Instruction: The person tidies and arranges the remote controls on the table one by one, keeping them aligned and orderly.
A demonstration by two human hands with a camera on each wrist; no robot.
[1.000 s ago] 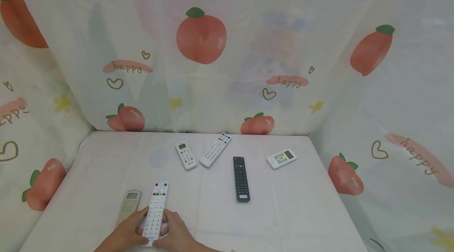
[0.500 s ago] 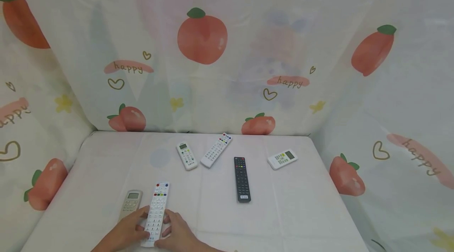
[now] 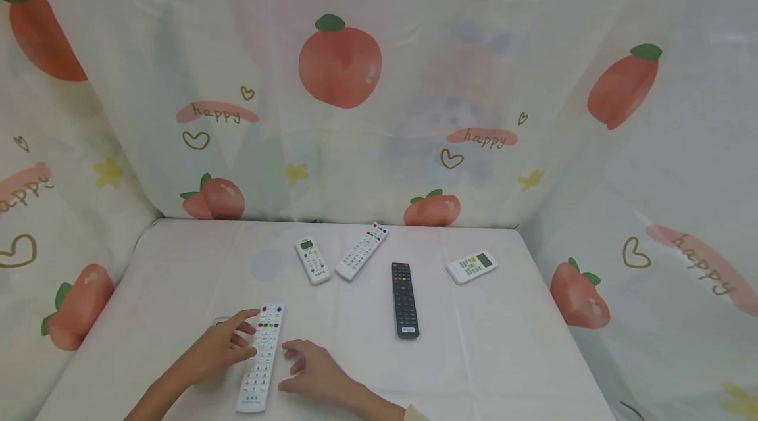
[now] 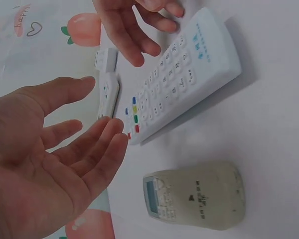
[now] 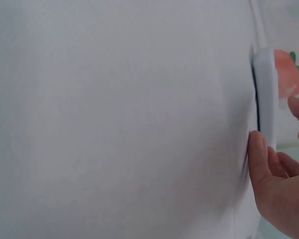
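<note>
A long white remote (image 3: 262,358) with coloured buttons at its far end lies on the white table (image 3: 474,342), near the front edge. My left hand (image 3: 227,342) is open above its upper half, fingers straight, holding nothing; the left wrist view shows the bare palm (image 4: 65,144) over the remote (image 4: 184,74). My right hand (image 3: 304,365) lies open just right of the remote, fingers spread. In the right wrist view its fingers (image 5: 271,174) are beside the remote's edge (image 5: 265,94). A beige remote (image 4: 194,196) lies left of the white one, mostly hidden by my left hand in the head view.
Farther back lie a small white remote with a screen (image 3: 312,261), a long white remote (image 3: 360,251), a black remote (image 3: 404,299) and a small white remote (image 3: 472,266) at the right. Peach-print curtains (image 3: 337,66) wall the table on three sides.
Both hands have let go of the white remote's near end. The left hand moved forward over its upper half, the right hand shifted right. The remote stayed in place.
</note>
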